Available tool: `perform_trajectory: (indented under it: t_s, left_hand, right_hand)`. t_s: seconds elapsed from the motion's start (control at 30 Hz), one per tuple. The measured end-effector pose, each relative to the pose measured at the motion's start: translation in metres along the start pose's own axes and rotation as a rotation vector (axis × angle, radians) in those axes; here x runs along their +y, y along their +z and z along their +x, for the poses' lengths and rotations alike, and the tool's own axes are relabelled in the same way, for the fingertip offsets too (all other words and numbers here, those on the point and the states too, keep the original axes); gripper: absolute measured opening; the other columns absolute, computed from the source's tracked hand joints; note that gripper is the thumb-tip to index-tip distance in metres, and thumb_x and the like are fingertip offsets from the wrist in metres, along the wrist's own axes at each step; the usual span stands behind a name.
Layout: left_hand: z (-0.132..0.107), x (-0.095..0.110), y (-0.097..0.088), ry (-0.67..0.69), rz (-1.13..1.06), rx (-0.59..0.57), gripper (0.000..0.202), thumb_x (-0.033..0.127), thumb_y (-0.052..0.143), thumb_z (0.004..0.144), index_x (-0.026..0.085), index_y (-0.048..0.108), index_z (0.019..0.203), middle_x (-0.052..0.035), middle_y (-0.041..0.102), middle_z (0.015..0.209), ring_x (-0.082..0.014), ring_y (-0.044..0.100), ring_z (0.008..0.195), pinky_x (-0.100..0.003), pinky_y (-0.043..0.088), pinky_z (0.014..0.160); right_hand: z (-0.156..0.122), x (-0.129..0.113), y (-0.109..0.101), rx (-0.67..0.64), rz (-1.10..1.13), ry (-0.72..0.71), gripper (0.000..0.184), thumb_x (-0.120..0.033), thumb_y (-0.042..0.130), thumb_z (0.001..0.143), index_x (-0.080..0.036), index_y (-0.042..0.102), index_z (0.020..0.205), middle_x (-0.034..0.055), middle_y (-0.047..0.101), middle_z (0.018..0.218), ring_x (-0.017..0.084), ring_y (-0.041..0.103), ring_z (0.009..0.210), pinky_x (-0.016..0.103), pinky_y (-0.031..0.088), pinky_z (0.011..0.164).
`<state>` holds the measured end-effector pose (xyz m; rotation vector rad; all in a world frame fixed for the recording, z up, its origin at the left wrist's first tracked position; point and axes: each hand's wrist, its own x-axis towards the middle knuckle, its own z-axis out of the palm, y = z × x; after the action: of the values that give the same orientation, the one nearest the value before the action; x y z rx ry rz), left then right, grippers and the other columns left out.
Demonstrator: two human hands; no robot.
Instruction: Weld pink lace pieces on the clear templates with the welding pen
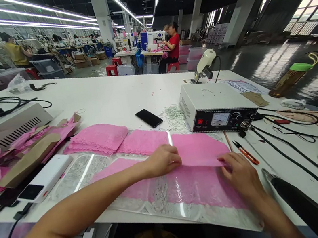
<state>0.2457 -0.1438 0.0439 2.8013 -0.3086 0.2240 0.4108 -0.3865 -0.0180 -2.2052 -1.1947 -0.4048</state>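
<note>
A pink lace piece point(196, 149) lies folded on a clear glass plate point(84, 169) at the table's near edge. My left hand point(163, 160) rests on its left part with fingers curled, pressing the fabric down. My right hand point(239, 170) pinches the fabric's lower right corner. A larger pink lace layer point(196, 188) lies underneath, over the plate. Two more stacks of pink lace point(97, 139) sit just behind.
A white control box point(216, 106) with a handheld tool point(205, 65) stands at the right, cables trailing from it. A black phone point(149, 118), red snips point(246, 152), a white power bank point(44, 178), and cardboard with pink scraps point(29, 152) lie around. People work at machines far behind.
</note>
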Motion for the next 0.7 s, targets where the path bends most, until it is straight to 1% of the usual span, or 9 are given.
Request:
perform_trajectory:
  t_s: [0.13,0.2,0.27,0.43,0.5,0.63,0.7]
  left_hand:
    - [-0.032,0.019,0.014,0.097,0.014,-0.039,0.018,0.020,0.055,0.093,0.020,0.070,0.082,-0.0032,0.065,0.086,-0.0146,0.057,0.082,-0.032,0.038,0.092]
    - [-0.041,0.025,0.016,0.125,0.023,-0.051,0.021,0.017,0.051,0.095,0.020,0.068,0.082,-0.0036,0.064,0.086,-0.0147,0.055,0.081,-0.033,0.036,0.095]
    - [-0.046,0.029,0.016,0.145,0.043,-0.058,0.023,0.014,0.048,0.095,0.020,0.067,0.083,-0.0041,0.063,0.086,-0.0152,0.054,0.083,-0.034,0.033,0.098]
    - [-0.052,0.032,0.016,0.200,0.161,-0.080,0.026,0.011,0.044,0.095,0.022,0.066,0.086,-0.0029,0.062,0.084,-0.0153,0.052,0.081,-0.034,0.031,0.102]
    - [-0.054,0.033,0.018,0.219,0.180,-0.076,0.025,0.011,0.044,0.095,0.021,0.065,0.087,-0.0032,0.061,0.083,-0.0157,0.052,0.080,-0.035,0.030,0.103]
    - [-0.057,0.034,0.015,0.250,0.167,-0.051,0.022,0.010,0.045,0.093,0.018,0.065,0.089,-0.0044,0.062,0.083,-0.0172,0.052,0.079,-0.038,0.029,0.104]
    - [-0.057,0.036,0.010,0.229,0.120,-0.056,0.019,0.014,0.046,0.093,0.018,0.065,0.092,-0.0044,0.063,0.085,-0.0176,0.053,0.080,-0.038,0.030,0.102]
  right_hand:
    - [-0.043,-0.009,-0.017,0.055,-0.032,-0.209,0.021,-0.017,0.049,0.085,-0.024,0.063,0.098,0.0048,0.065,0.092,0.022,0.059,0.089,0.038,0.048,0.081]
    - [-0.056,-0.012,-0.021,0.063,-0.054,-0.284,0.021,-0.015,0.049,0.086,-0.023,0.062,0.100,0.0048,0.065,0.092,0.021,0.059,0.087,0.037,0.048,0.079]
    - [-0.064,-0.014,-0.022,0.070,-0.067,-0.324,0.021,-0.013,0.050,0.086,-0.023,0.062,0.099,0.0048,0.065,0.091,0.021,0.059,0.086,0.036,0.048,0.077]
    - [-0.074,-0.013,-0.021,0.074,-0.055,-0.302,0.022,-0.012,0.051,0.086,-0.022,0.062,0.103,0.0052,0.065,0.094,0.021,0.060,0.089,0.035,0.048,0.079]
    - [-0.076,-0.013,-0.022,0.082,-0.043,-0.290,0.022,-0.014,0.051,0.087,-0.023,0.062,0.103,0.0049,0.065,0.094,0.020,0.060,0.089,0.035,0.048,0.079]
    - [-0.077,-0.015,-0.029,0.077,-0.014,-0.246,0.023,-0.017,0.051,0.088,-0.024,0.063,0.106,0.0044,0.065,0.093,0.020,0.060,0.087,0.035,0.050,0.079]
    - [-0.078,-0.018,-0.033,0.085,-0.006,-0.201,0.024,-0.017,0.051,0.087,-0.025,0.063,0.107,0.0045,0.065,0.093,0.020,0.061,0.087,0.035,0.052,0.078]
